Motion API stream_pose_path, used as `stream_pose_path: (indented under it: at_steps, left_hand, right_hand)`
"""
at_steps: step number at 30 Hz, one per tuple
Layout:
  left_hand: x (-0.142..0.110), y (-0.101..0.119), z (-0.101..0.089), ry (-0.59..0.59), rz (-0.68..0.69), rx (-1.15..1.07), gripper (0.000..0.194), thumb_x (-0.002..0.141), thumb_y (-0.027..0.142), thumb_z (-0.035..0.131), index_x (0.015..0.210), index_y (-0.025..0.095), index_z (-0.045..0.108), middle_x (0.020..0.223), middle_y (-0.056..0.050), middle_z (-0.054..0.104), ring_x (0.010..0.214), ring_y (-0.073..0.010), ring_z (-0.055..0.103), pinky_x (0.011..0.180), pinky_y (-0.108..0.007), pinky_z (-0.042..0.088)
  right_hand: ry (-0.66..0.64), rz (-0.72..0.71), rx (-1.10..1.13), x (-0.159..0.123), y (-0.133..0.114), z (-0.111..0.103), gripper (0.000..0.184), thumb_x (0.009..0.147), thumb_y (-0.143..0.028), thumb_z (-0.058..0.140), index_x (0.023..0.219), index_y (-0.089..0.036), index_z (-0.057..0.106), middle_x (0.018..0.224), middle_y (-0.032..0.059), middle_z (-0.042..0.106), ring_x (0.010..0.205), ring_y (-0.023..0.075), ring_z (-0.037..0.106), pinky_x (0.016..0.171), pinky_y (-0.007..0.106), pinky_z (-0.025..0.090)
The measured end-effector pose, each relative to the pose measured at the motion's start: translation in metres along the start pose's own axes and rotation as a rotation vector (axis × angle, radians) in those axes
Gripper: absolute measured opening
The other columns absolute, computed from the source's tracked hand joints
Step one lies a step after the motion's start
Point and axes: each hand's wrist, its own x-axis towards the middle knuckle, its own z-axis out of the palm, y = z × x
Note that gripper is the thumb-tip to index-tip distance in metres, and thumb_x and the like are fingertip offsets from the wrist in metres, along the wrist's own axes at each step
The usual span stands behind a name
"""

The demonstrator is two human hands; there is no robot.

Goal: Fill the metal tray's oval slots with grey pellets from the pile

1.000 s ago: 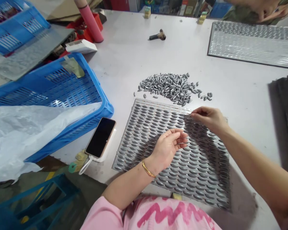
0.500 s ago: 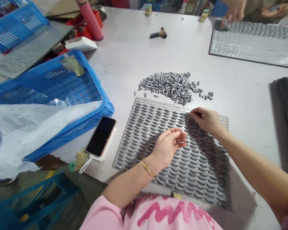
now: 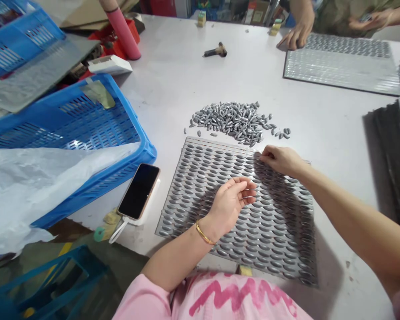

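Note:
A flat grey tray [image 3: 200, 195] lies in front of me, its rows filled with small grey pointed-oval pieces. My right hand [image 3: 280, 160] is at the tray's far edge, thumb and fingers pinched together over the top rows; whatever is between the tips is too small to make out. Over the tray's middle hovers my left hand [image 3: 231, 200], palm turned inward and fingers curled towards the thumb, with its contents hidden. Just beyond the tray is a heap of loose grey oval pieces [image 3: 231, 120], some scattered at its right.
At left are a blue crate [image 3: 133, 113] with a plastic bag [image 3: 53, 178] and a phone [image 3: 139, 191] on a cable. A dark tool [image 3: 216, 50] lies farther back. Across the table, a co-worker's hand [image 3: 300, 33] touches another tray [image 3: 340, 71]. Dark stacked sheets [image 3: 391, 155] stand at right.
My right hand has shifted slightly left along the tray's far edge, still pinched. My left hand stays nearly put. The co-worker's hand has come down to the corner of the other tray.

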Motion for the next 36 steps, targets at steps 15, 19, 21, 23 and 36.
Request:
stream_pose_path:
  at_steps: [15,19,21,23,36]
  left_hand:
    - [-0.001,0.009,-0.005,0.033,0.046,-0.013,0.014,0.08,0.022,0.068,0.092,0.015,0.065,0.092,-0.008,0.068,0.078,-0.0152,0.063,0.076,-0.03,0.049]
    - [0.001,0.009,-0.007,0.06,0.043,-0.021,0.014,0.08,0.021,0.068,0.092,0.015,0.066,0.091,-0.007,0.068,0.078,-0.0149,0.063,0.077,-0.03,0.049]
    - [0.002,0.008,-0.008,0.067,0.045,-0.025,0.014,0.08,0.021,0.068,0.092,0.015,0.066,0.091,-0.008,0.068,0.078,-0.015,0.063,0.077,-0.03,0.049]
    - [0.003,0.008,-0.01,0.07,0.053,-0.027,0.014,0.08,0.021,0.068,0.093,0.015,0.065,0.092,-0.008,0.069,0.078,-0.0151,0.063,0.076,-0.03,0.05]
    - [0.0,0.014,-0.01,0.068,0.079,-0.052,0.01,0.082,0.019,0.065,0.091,0.014,0.066,0.091,-0.008,0.069,0.077,-0.0146,0.063,0.074,-0.029,0.05]
  right_hand:
    - [0.028,-0.078,-0.061,0.065,0.061,-0.002,0.117,0.08,-0.082,0.049,0.162,-0.012,0.003,0.167,0.0258,0.006,0.152,0.047,0.007,0.119,0.066,0.017]
    - [0.064,-0.205,-0.034,0.103,0.025,0.006,0.12,0.076,-0.084,0.051,0.162,-0.016,0.003,0.169,0.0208,0.003,0.153,0.0471,0.0,0.119,0.064,0.018]
    - [0.135,-0.21,-0.036,0.119,0.017,0.006,0.111,0.078,-0.081,0.051,0.161,-0.018,0.013,0.166,0.0201,0.016,0.151,0.0468,0.01,0.118,0.063,0.022]
    - [0.222,-0.194,-0.057,0.131,0.015,0.006,0.096,0.082,-0.076,0.051,0.157,-0.02,0.029,0.158,0.0201,0.033,0.144,0.0445,0.028,0.115,0.061,0.027]
    - [0.243,0.029,-0.193,0.131,0.0,-0.008,0.057,0.09,-0.059,0.049,0.125,-0.014,0.059,0.119,0.0232,0.063,0.097,0.0361,0.06,0.081,0.047,0.045]
